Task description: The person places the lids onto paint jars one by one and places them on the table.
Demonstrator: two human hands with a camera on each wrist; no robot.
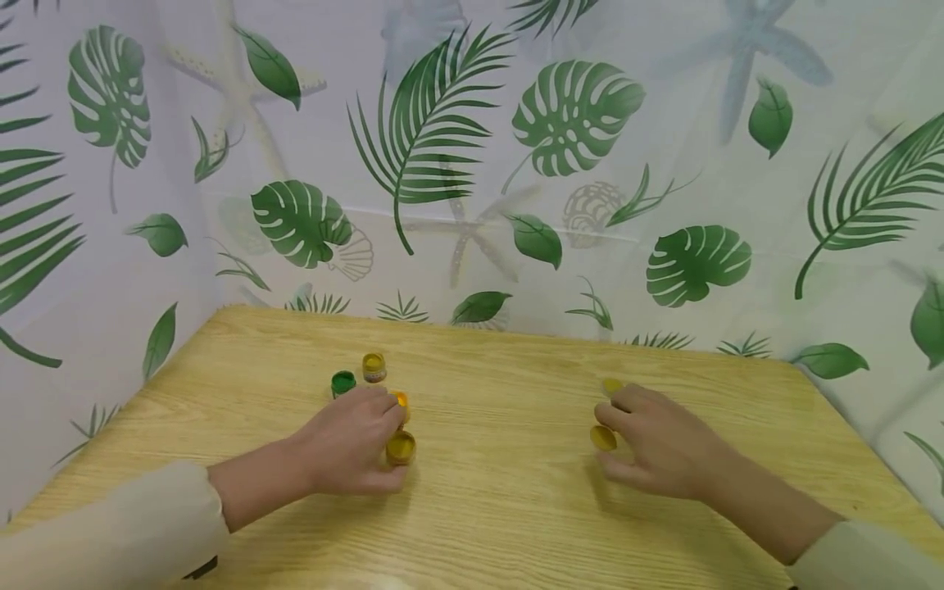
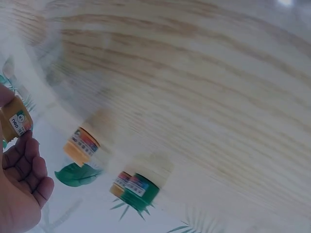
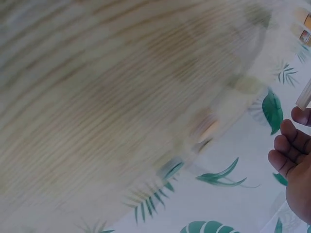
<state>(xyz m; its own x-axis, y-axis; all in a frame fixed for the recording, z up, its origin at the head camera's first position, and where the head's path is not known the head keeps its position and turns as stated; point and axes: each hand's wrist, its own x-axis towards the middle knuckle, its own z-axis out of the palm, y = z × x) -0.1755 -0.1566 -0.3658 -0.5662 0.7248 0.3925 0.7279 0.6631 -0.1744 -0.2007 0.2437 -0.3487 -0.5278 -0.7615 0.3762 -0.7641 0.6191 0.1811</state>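
My left hand (image 1: pixel 350 442) pinches a small ochre paint jar (image 1: pixel 401 447) between thumb and fingers. In the left wrist view that jar (image 2: pixel 18 118) shows a printed label. Just beyond the fingers is an orange paint jar (image 1: pixel 401 401), partly covered by the hand. A green paint jar (image 1: pixel 342 383) and a yellow-brown paint jar (image 1: pixel 374 367) stand farther back. On the right, my right hand (image 1: pixel 660 447) pinches a round ochre lid (image 1: pixel 603 438), tilted up off the table. Another yellowish lid (image 1: pixel 611 385) lies behind those fingers.
The wood-grain table (image 1: pixel 501 492) runs back to a white cloth (image 1: pixel 472 270) with green leaf prints. Cloth also hangs at both sides. In the right wrist view a blurred lid (image 3: pixel 206 131) and a greenish lid (image 3: pixel 171 168) lie near the table's edge.
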